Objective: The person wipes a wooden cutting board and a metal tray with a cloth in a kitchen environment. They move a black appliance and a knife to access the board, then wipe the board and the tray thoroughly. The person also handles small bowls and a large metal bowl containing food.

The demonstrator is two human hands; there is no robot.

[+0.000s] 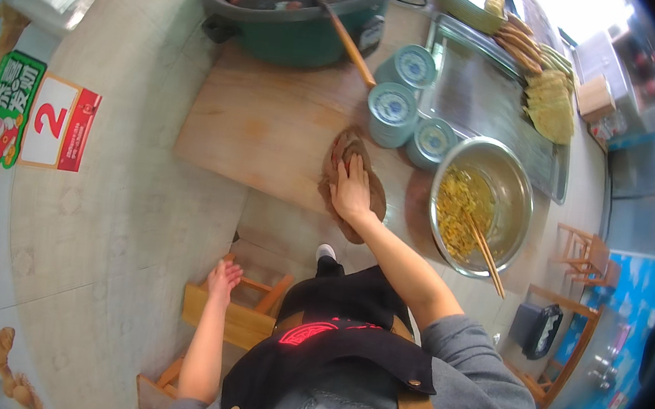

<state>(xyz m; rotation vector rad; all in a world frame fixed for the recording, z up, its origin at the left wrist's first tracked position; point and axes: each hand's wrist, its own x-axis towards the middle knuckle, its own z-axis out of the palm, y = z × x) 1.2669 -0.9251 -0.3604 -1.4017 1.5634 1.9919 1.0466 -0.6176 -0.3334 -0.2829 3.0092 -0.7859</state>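
Observation:
My right hand (pixel 352 188) presses down on a folded brown cloth (pixel 371 200) at the near edge of a wooden table (pixel 252 117). Its fingers lie over the cloth, which shows on both sides of the hand. My left hand (pixel 224 277) hangs off to the left, above a wooden stool (pixel 236 318), holding nothing, its fingers loosely apart. Right of the cloth stands a steel bowl (pixel 523 190) with a yellow chopped food mixture (pixel 459 210) inside. Wooden chopsticks (pixel 487 253) lean in it and stick out over its near rim.
Blue-and-white bowls stand in three stacks (pixel 394 115) beyond the cloth. A green pot (pixel 297 40) of dark liquid and eggs holds a wooden-handled ladle (pixel 346 40). A metal tray (pixel 473 94) carries flatbreads (pixel 548 105) and fried dough sticks (pixel 518 44). A bin (pixel 534 328) stands at right.

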